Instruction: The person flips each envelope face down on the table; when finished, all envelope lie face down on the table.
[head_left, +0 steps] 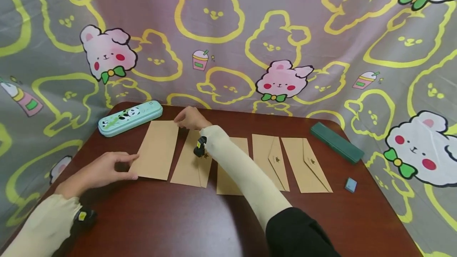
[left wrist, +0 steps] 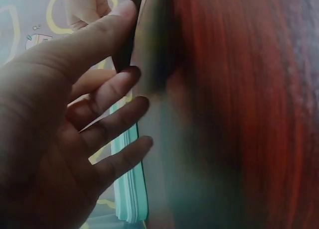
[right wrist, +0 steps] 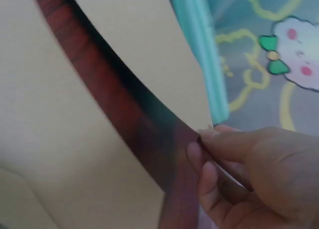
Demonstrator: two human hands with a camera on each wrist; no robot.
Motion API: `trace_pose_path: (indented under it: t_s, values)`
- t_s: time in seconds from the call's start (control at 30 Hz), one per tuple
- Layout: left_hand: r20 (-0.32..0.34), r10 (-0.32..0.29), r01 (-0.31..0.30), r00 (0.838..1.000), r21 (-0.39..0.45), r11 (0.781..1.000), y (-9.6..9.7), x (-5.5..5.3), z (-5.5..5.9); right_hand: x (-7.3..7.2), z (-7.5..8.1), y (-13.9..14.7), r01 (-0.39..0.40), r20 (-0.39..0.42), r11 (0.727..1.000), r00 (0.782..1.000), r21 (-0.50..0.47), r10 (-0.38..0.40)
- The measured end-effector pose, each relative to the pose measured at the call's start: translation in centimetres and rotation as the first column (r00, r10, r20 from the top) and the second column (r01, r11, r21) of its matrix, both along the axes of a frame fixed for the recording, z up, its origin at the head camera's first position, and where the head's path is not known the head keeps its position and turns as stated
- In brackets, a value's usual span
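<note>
A plain brown envelope (head_left: pixel 155 150) at the left end of a row is held at two opposite corners, smooth face up. My left hand (head_left: pixel 103 169) pinches its near left corner between thumb and index finger; the other fingers (left wrist: pixel 117 127) spread apart in the left wrist view. At the far right corner, my right hand (head_left: pixel 192 119) pinches the paper with thumb (right wrist: pixel 232 142) and fingertips. In the right wrist view the envelope's edge bows above the dark tabletop. Beside it lies a second envelope (head_left: pixel 186 171), its flap side up, partly covered by my right forearm.
Further right lie a third envelope (head_left: pixel 228 183), partly behind my forearm, and two more envelopes with flaps showing (head_left: pixel 262 154). A panda pencil case (head_left: pixel 130 117) sits at the back left. A dark green case (head_left: pixel 337 142) and a small blue block (head_left: pixel 351 185) are at the right.
</note>
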State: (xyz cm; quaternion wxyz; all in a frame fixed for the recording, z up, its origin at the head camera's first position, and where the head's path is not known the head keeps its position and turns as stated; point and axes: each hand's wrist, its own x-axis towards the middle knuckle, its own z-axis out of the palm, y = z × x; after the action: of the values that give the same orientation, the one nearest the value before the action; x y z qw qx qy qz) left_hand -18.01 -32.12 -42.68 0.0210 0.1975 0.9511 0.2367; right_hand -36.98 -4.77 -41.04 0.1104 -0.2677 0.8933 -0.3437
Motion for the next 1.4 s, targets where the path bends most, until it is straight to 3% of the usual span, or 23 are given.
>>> trace_pose_path:
  t_s: [0.17, 0.3, 0.47, 0.53, 0.63, 0.77, 0.83, 0.87, 0.93, 1.07, 1.3, 1.4]
  values:
    - [0.031, 0.001, 0.000, 1.000, -0.056, 0.998, -0.5, 0.0, -0.7, 0.7, -1.0, -0.9, -0.042, -0.134, 0.974, 0.988, 0.221, 0.073]
    - [0.028, -0.015, 0.018, 0.999, -0.111, 0.994, -0.5, -0.2, -1.2, 1.1, -1.6, -0.9, -0.054, -0.188, 0.944, 0.975, 0.324, 0.120]
    - [0.004, -0.024, 0.024, 1.000, -0.123, 0.992, 0.2, -0.5, -0.8, 1.3, -0.7, 1.3, -0.072, -0.244, 0.896, 0.950, 0.438, 0.195]
    - [-0.038, -0.031, 0.026, 0.999, -0.119, 0.993, 1.0, -0.5, -0.3, 1.4, 0.4, 3.1, -0.037, -0.229, 0.881, 0.960, 0.472, 0.163]
    - [-0.098, -0.052, 0.042, 0.994, -0.105, 0.994, 3.1, 0.0, 0.3, 1.8, 2.0, 5.9, 0.037, -0.160, 0.853, 0.986, 0.520, 0.055]
    - [-0.120, -0.107, 0.095, 0.987, -0.104, 0.990, 7.4, 0.8, 0.8, 2.4, 3.1, 8.8, 0.077, -0.058, 0.772, 0.997, 0.631, -0.052]
    - [-0.114, -0.146, 0.131, 0.983, -0.130, 0.983, 9.7, 0.9, 0.9, 2.6, 3.1, 9.9, 0.071, -0.027, 0.750, 0.997, 0.658, -0.070]
    - [-0.109, -0.167, 0.149, 0.980, -0.160, 0.976, 10.8, 0.8, 0.9, 2.7, 2.9, 10.3, 0.074, -0.029, 0.749, 0.997, 0.659, -0.073]
    - [-0.102, -0.194, 0.167, 0.976, -0.233, 0.958, 12.5, 0.7, 0.8, 2.9, 2.3, 10.9, 0.076, -0.025, 0.773, 0.997, 0.630, -0.078]
    - [-0.106, -0.201, 0.152, 0.974, -0.353, 0.923, 14.0, 0.6, 0.2, 3.2, 1.0, 11.0, 0.077, -0.017, 0.827, 0.997, 0.557, -0.081]
    - [-0.137, -0.186, 0.130, 0.973, -0.339, 0.932, 14.2, 0.2, -0.5, 1.4, 0.7, 10.3, 0.012, 0.123, 0.848, 0.988, 0.530, -0.091]
    - [-0.135, -0.191, 0.136, 0.972, -0.336, 0.932, 14.3, 0.1, -0.3, 0.8, 0.9, 10.9, -0.007, 0.123, 0.893, 0.991, 0.450, -0.054]
